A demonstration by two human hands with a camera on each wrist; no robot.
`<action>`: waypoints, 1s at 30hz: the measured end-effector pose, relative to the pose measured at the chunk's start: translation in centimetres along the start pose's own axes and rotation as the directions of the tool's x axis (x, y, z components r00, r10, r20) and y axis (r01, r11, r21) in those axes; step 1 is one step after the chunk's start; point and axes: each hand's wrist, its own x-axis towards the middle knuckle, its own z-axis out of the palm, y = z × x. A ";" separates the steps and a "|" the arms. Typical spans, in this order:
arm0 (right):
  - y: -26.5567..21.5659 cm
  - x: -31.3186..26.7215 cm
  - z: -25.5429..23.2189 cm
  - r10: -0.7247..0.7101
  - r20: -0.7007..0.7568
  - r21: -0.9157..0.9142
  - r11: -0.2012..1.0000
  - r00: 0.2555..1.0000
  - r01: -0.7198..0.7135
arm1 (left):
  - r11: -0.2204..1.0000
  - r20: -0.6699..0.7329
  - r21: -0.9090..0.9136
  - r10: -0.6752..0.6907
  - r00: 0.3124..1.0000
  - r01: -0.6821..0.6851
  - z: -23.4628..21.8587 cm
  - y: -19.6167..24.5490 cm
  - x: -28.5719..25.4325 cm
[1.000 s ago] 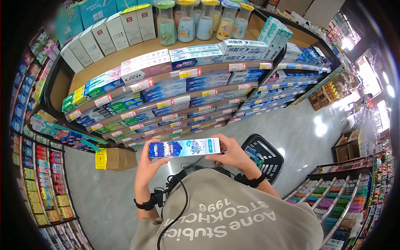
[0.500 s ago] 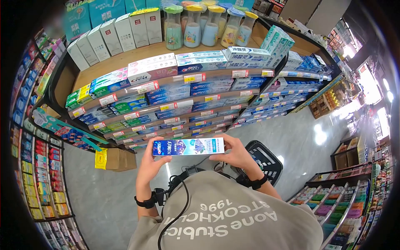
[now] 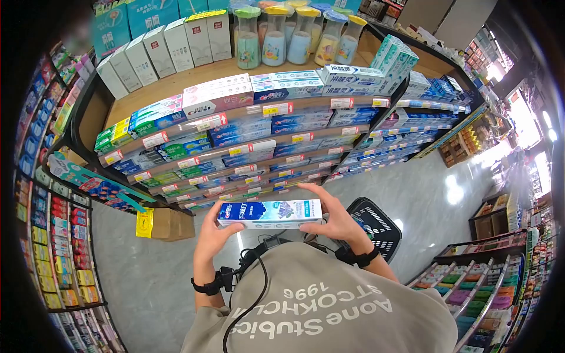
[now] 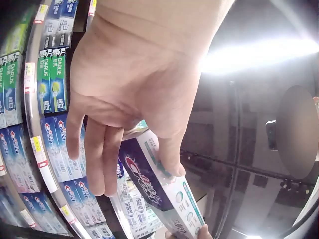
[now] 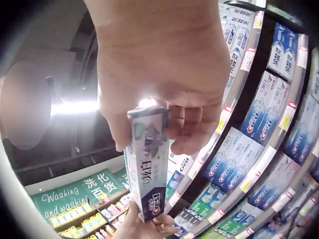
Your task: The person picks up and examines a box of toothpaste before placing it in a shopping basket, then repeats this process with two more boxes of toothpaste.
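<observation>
A long blue and white Crest toothpaste box [image 3: 269, 213] is held level in front of the chest, one end in each hand. My left hand [image 3: 213, 232] grips the dark blue end, its thumb along the near side. At the white end my right hand [image 3: 336, 219] pinches the box between thumb and fingers. In the left wrist view, the thumb of the left hand [image 4: 139, 94] presses one face of the toothpaste box [image 4: 159, 184]. The right wrist view shows the box [image 5: 148, 164] running from the right hand [image 5: 164, 84] toward the other hand.
Shelves [image 3: 288, 106] of toothpaste boxes stand ahead, topped by white cartons [image 3: 176, 46] and patterned bottles [image 3: 273, 38]. A black shopping basket [image 3: 376, 226] with items inside is on the floor at right. A cardboard box [image 3: 175, 225] sits at the shelf foot, left.
The box has tilted, so a second long side now shows along its near edge. Both hands have shifted slightly right in the head view, still holding its ends.
</observation>
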 end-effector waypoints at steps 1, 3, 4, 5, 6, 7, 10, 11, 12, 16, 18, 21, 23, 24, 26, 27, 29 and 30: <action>0.1 0.1 0.0 -0.041 0.004 -0.044 0.998 0.999 0.041 | 0.999 0.010 -0.019 -0.028 1.000 0.028 -0.1 0.2 0.0; 0.6 0.2 0.0 -0.084 -0.005 -0.016 0.996 0.996 0.084 | 1.000 0.008 -0.011 -0.006 1.000 0.006 -0.1 0.6 0.1; 1.1 0.3 0.1 -0.083 -0.021 0.056 0.995 0.996 0.084 | 0.999 -0.004 0.016 0.043 0.999 -0.043 0.2 0.7 0.2; 1.6 0.3 0.1 -0.081 -0.037 0.127 0.988 0.996 0.085 | 0.995 -0.014 0.042 0.091 0.996 -0.091 0.6 1.0 0.2; 2.0 0.1 -0.1 0.020 -0.030 0.212 0.977 0.999 -0.013 | 0.997 0.021 -0.013 0.081 0.996 -0.081 0.9 1.5 -0.2; 2.4 -0.2 -0.6 0.119 -0.015 0.295 0.949 0.993 -0.109 | 0.995 0.056 -0.067 0.074 0.996 -0.070 1.2 2.8 -0.7; 2.8 -0.1 -0.6 0.192 -0.031 0.470 0.869 0.981 -0.155 | 0.995 0.080 -0.062 0.086 0.993 -0.081 1.0 3.5 -1.1; 2.8 -0.1 -0.5 0.184 -0.049 0.515 0.847 0.982 -0.133 | 0.995 0.073 -0.034 0.093 0.993 -0.090 0.9 3.4 -1.2; 2.9 -0.1 -0.6 0.189 -0.026 0.527 0.837 0.982 -0.147 | 0.992 0.094 0.036 0.118 0.989 -0.122 0.7 3.2 -1.0; 3.4 -0.2 -0.6 0.165 0.033 0.670 0.728 0.986 -0.145 | 0.896 0.173 0.267 0.319 0.932 -0.356 0.0 3.3 0.0; 3.8 -0.2 -0.4 0.108 0.054 0.741 0.662 0.993 -0.112 | 0.901 0.133 0.240 0.340 0.931 -0.363 -0.2 3.4 0.1; 4.6 -0.6 -0.7 0.081 0.103 0.685 0.717 0.991 -0.130 | 0.974 -0.015 0.068 0.218 0.976 -0.216 0.4 3.2 -0.8; 4.5 -0.6 -1.2 0.170 0.110 0.475 0.857 0.979 -0.202 | 0.969 -0.082 0.047 0.246 0.966 -0.243 1.0 3.9 -0.6; 4.1 -0.8 -1.2 0.055 0.110 0.524 0.846 0.992 -0.105 | 0.974 -0.096 0.028 0.228 0.969 -0.226 1.0 4.0 -0.4; 3.9 -0.7 -0.7 0.122 0.077 0.439 0.887 0.990 -0.143 | 0.982 -0.122 -0.011 0.185 0.975 -0.188 1.1 3.9 -0.3; 3.7 -0.7 -0.5 0.156 0.057 0.396 0.903 0.986 -0.166 | 0.982 -0.127 -0.017 0.183 0.975 -0.186 1.2 3.8 -0.3; 3.1 -0.5 -0.2 0.180 0.025 0.430 0.886 0.983 -0.173 | 0.982 -0.137 -0.028 0.180 0.974 -0.186 1.3 3.7 -0.1; 2.9 -0.4 -0.1 0.191 0.009 0.447 0.877 0.981 -0.175 | 0.981 -0.138 -0.018 0.187 0.973 -0.191 1.3 3.7 -0.1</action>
